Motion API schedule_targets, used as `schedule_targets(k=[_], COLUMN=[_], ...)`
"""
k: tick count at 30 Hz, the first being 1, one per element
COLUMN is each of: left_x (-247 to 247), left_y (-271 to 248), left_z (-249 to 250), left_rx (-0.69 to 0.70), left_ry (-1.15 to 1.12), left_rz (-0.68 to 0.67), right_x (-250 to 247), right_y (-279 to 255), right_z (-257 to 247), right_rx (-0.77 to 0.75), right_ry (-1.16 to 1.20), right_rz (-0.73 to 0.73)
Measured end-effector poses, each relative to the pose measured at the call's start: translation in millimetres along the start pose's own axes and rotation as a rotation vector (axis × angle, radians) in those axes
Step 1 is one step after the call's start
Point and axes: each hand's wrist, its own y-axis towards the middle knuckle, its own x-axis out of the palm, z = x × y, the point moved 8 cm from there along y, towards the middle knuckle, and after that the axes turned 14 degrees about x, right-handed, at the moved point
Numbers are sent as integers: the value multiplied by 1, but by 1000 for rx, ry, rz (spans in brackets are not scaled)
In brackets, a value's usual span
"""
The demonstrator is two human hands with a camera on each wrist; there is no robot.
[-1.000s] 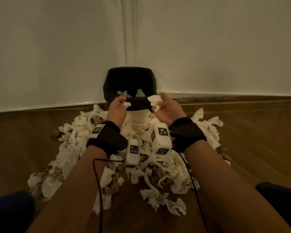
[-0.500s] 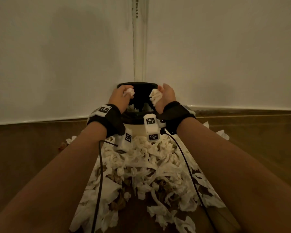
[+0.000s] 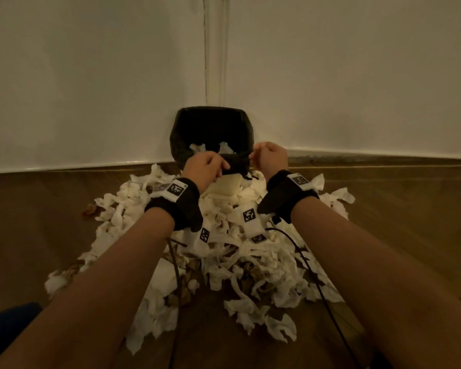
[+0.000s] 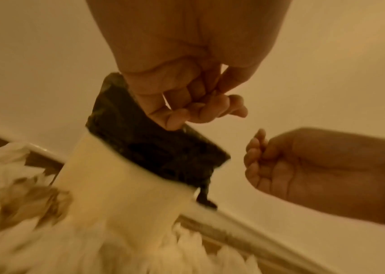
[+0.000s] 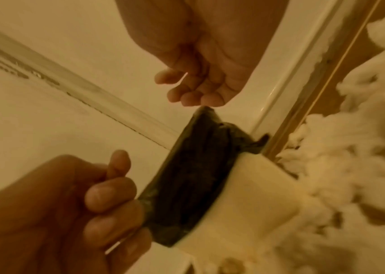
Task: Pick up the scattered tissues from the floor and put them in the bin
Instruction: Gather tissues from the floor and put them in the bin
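Observation:
A white bin with a black liner (image 3: 186, 129) stands in the wall corner, with a few tissues (image 3: 197, 147) inside. A big heap of scattered tissues (image 3: 237, 251) covers the floor in front of it. My left hand (image 3: 205, 166) is at the near rim, fingers loosely curled and holding nothing; in the left wrist view its thumb (image 4: 170, 120) touches the liner (image 4: 154, 148). My right hand (image 3: 270, 158) hovers at the rim's right corner, also loosely curled and without a tissue. The right wrist view shows the right hand (image 5: 198, 87) just above the liner (image 5: 194, 176).
White walls (image 3: 91, 89) meet right behind the bin, with a pale skirting (image 3: 383, 154) along the wooden floor (image 3: 410, 209). Brown scraps (image 3: 248, 272) are mixed into the heap. Black cables (image 3: 314, 283) run from both wrists across the tissues. Bare floor lies left and right of the heap.
Both hands held tissue wads over the bin's mouth before. The wads are gone from the hands, which have drawn back to the near rim.

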Motion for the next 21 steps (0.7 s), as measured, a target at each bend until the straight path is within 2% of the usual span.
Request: schedule_targets(k=[6,11,16,21], left_x=[86,148,180,194], left_y=[-50,-79,-93,-90], left_z=[-36,-60,-80,-89], left_rx=[-107,-38,9,-29], left_ry=[153,451,741,721], left_rz=[-376,-671,-779,-818], right_x=[-47,-93,-121,-139], right_y=[3,1,-14,-26], right_z=[63,119,161,179], right_rx=[134,273,403,396], right_ry=[-302,-434,-456,-594], right_rz=[28,160,221,334])
